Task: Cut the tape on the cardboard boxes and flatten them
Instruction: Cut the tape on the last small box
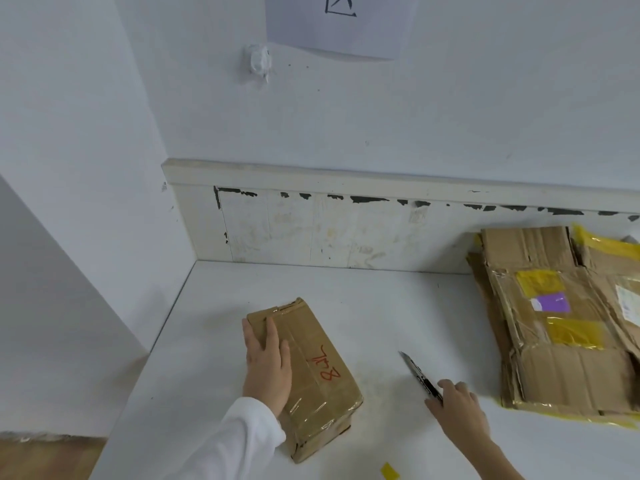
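A small brown cardboard box (318,368), sealed with clear tape and marked with red writing, lies on the white table (381,306). My left hand (266,365) rests flat on the box's left top edge, fingers straight. To the right of the box, my right hand (457,403) grips the handle of a utility knife (417,374). Its blade points away from me over the tabletop, apart from the box.
A stack of flattened cardboard boxes (561,323) with yellow tape and labels lies at the table's right side. A scrap of yellow tape (390,472) lies near the front edge. The wall runs behind the table, which drops off at the left edge.
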`<state>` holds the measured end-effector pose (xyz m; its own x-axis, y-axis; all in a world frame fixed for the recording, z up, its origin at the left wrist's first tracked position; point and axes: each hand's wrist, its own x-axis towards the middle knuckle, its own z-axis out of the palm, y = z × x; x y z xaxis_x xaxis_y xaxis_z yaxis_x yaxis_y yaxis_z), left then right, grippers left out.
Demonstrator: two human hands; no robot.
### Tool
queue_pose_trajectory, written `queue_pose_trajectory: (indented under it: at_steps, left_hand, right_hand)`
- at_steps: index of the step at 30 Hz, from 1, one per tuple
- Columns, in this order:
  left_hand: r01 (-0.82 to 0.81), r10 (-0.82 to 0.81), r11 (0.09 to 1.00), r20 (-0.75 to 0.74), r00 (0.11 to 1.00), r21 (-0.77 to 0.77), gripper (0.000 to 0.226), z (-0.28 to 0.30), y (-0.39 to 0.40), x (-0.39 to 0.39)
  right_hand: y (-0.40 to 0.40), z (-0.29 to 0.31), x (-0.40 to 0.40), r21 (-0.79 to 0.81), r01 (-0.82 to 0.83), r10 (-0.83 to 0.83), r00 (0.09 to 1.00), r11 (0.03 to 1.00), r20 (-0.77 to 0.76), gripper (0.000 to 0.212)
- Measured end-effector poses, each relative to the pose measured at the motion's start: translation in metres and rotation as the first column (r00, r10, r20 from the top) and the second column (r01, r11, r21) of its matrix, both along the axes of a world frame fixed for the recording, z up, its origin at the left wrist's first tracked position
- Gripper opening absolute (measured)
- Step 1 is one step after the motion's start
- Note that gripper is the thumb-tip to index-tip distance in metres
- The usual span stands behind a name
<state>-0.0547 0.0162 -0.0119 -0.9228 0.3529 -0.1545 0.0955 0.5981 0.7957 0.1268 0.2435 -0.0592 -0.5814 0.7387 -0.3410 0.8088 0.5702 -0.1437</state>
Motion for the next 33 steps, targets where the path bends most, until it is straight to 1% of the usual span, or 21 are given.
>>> queue_pose_trajectory:
  at_steps: [2,4,7,9,11,13,15,16,17,20,22,23,25,27,28,31,33]
  left_hand:
    - [0.004,-0.004,1.000,-0.009,1.000,-0.007,0.054,0.000,-0.004,0.000]
    - [0.028,-0.028,1.000,0.014,1.000,0.015,0.060,0.001,-0.009,-0.002]
    - [0.024,-0.032,0.993,0.063,0.997,0.114,0.090,0.005,-0.018,-0.016]
    - [0.071,-0.075,0.993,0.038,0.996,0.094,0.103,0.009,-0.022,-0.035]
    - [0.182,-0.189,0.980,0.079,0.979,0.085,0.099,0.014,-0.022,-0.053]
    - [0.278,-0.283,0.959,0.105,0.953,0.061,0.085,0.015,-0.022,-0.062]
    - [0.270,-0.271,0.963,0.070,0.960,0.018,0.070,0.012,-0.021,-0.064]
    - [0.222,-0.222,0.975,0.055,0.974,0.000,0.065,0.010,-0.021,-0.064]
    - [0.151,-0.150,0.988,0.052,0.987,-0.015,0.062,0.008,-0.020,-0.061]
    - [-0.099,0.100,0.995,0.065,0.993,-0.011,0.054,0.004,-0.013,-0.046]
    - [-0.139,0.139,0.990,-0.004,0.990,-0.021,0.046,0.000,-0.007,-0.031]
    - [-0.134,0.134,0.991,-0.026,0.991,0.002,0.043,-0.003,-0.005,-0.025]
    - [-0.148,0.147,0.981,0.022,0.989,0.122,0.043,-0.005,-0.002,-0.019]
    - [-0.227,0.206,0.947,0.114,0.972,0.226,0.048,-0.004,-0.001,-0.018]
    - [-0.275,0.241,0.930,0.161,0.957,0.245,0.049,-0.004,0.000,-0.020]
    - [-0.351,0.286,0.910,0.277,0.917,0.220,0.040,-0.003,0.006,-0.024]
    - [-0.374,0.302,0.906,0.313,0.900,0.199,0.037,-0.002,0.011,-0.026]
  right_hand:
    - [0.000,-0.007,-0.003,0.015,-0.017,0.016,0.999,1.000,0.041,0.036]
    - [0.002,-0.012,-0.006,0.043,-0.024,0.021,0.998,0.999,0.054,0.029]
    - [0.008,-0.017,-0.010,-0.039,0.016,-0.015,1.000,0.999,0.010,0.013]
    - [0.013,-0.018,-0.014,-0.105,0.015,-0.011,0.999,0.994,0.041,0.015]
    - [0.016,-0.016,-0.018,-0.177,0.061,-0.053,0.997,0.982,0.048,0.018]
    - [0.019,-0.015,-0.019,-0.253,0.140,-0.143,0.990,0.957,0.006,0.017]
    - [0.019,-0.012,-0.021,-0.359,0.216,-0.261,0.962,0.908,-0.083,0.012]
    - [0.019,-0.008,-0.025,-0.398,0.224,-0.296,0.946,0.890,-0.129,0.012]
    - [0.017,-0.003,-0.030,-0.410,0.201,-0.294,0.940,0.890,-0.176,0.012]
    - [0.003,0.029,-0.058,-0.355,0.060,-0.201,0.905,0.933,-0.374,0.009]
    - [-0.011,0.057,-0.081,-0.256,-0.089,-0.054,0.863,0.963,-0.502,0.006]
    - [-0.018,0.072,-0.093,-0.178,-0.178,0.061,0.851,0.968,-0.521,0.006]
    - [-0.036,0.096,-0.111,-0.018,-0.332,0.289,0.843,0.943,-0.453,0.010]
    - [-0.054,0.114,-0.126,0.149,-0.444,0.468,0.829,0.883,-0.307,0.024]
    - [-0.061,0.118,-0.132,0.217,-0.489,0.531,0.816,0.845,-0.230,0.029]
    - [-0.078,0.121,-0.147,0.323,-0.593,0.634,0.773,0.738,-0.028,0.034]
    - [-0.083,0.120,-0.155,0.342,-0.643,0.664,0.744,0.686,0.067,0.026]
